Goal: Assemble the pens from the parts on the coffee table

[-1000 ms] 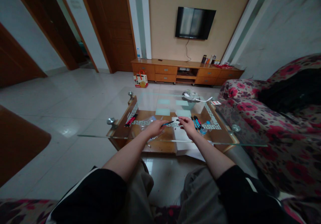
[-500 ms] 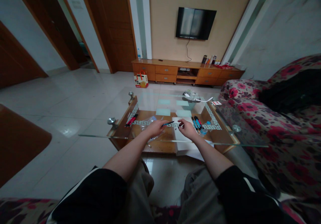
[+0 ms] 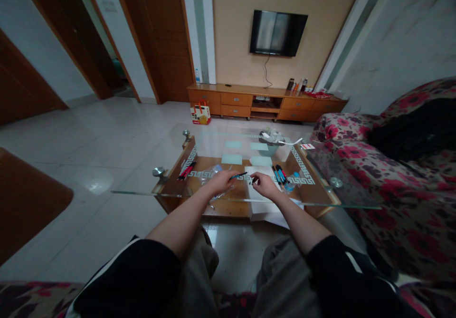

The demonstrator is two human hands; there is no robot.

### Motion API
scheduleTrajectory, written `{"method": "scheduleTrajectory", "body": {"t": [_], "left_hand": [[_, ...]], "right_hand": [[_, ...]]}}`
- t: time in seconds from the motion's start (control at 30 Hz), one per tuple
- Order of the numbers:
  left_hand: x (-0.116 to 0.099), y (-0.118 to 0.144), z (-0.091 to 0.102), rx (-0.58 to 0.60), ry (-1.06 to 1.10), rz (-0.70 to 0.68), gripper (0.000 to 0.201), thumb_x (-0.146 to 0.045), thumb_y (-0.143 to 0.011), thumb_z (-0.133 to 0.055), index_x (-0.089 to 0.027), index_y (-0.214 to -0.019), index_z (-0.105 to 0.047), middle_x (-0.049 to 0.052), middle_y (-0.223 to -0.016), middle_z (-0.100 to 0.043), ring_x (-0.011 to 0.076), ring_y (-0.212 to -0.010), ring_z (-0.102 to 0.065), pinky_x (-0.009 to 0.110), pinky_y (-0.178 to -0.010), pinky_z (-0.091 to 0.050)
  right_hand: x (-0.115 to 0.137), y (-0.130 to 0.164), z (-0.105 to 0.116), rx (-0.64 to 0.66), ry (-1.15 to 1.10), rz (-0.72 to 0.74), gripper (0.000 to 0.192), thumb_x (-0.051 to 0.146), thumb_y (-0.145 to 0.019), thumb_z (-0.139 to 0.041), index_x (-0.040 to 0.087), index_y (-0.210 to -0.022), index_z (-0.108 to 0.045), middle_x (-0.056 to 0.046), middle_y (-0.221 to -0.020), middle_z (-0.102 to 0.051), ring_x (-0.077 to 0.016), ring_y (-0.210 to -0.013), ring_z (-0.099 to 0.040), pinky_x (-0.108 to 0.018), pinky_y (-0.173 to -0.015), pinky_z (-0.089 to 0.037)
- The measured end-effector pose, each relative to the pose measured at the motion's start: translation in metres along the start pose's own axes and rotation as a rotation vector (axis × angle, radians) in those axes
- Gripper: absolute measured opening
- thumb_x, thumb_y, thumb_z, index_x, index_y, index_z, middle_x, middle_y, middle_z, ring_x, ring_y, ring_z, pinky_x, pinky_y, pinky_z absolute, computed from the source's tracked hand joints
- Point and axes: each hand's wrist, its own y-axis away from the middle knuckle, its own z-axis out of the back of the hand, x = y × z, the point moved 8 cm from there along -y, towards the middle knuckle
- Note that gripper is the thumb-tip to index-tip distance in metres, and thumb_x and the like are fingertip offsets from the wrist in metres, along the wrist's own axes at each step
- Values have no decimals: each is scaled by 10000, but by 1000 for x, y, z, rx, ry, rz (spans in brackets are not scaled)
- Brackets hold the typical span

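Our left hand [image 3: 220, 181] has its grip closed on a dark pen [image 3: 238, 175], whose tip points toward 2 o'clock over the glass worktop [image 3: 320, 192]. Our right hand [image 3: 265, 186] pinches a small dark piece [image 3: 253, 180], too small to identify, just beside the pen's tip, above a white sheet of paper [image 3: 261, 206]. At 3 o'clock from the right hand lies a cluster of blue and red pens [image 3: 280, 173]. At 9 o'clock from the left hand sits a clear plastic bag [image 3: 210, 171], and further out more red pens [image 3: 185, 170].
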Motion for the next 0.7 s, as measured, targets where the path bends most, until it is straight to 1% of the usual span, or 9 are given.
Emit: {"method": "scheduleTrajectory", "body": {"t": [0.13, 0.27, 0.53, 0.7], "left_hand": [[-1, 0, 0, -4, 17, -6, 368, -252, -954, -496, -261, -1302, -617, 55, -1124, -727, 211, -993, -667, 299, -872, -504], [0, 0, 0, 1, 20, -3, 372, -252, -956, -495, -267, -1309, -614, 54, -1111, -732, 211, -979, -670, 304, -872, -502], [1, -1, -2, 8, 54, -15, 369, -247, -959, -484, -269, -1304, -612, 50, -1144, -724, 199, -1029, -664, 292, -898, -497], [2, 0, -2, 3, 40, -16, 366, -245, -958, -485, -270, -1300, -613, 53, -1139, -726, 207, -1030, -665, 298, -893, -496]], "right_hand": [[-1, 0, -3, 19, 3, -13, 348, 115, -766, -643, 194, -1104, -670, -27, -910, -723, -138, -683, -616, -248, -694, -458], [-2, -1, -3, 4, 7, 4, 360, 87, -753, -645, 195, -1095, -677, -33, -931, -724, -146, -724, -631, -253, -724, -468], [-3, -1, -3, 13, 13, -20, 349, 91, -756, -650, 200, -1086, -682, -32, -938, -725, -145, -723, -631, -257, -738, -478], [-2, 0, -5, 30, 16, -14, 390, 55, -744, -625, 189, -1107, -676, -43, -953, -726, -153, -751, -635, -262, -753, -480]]}}
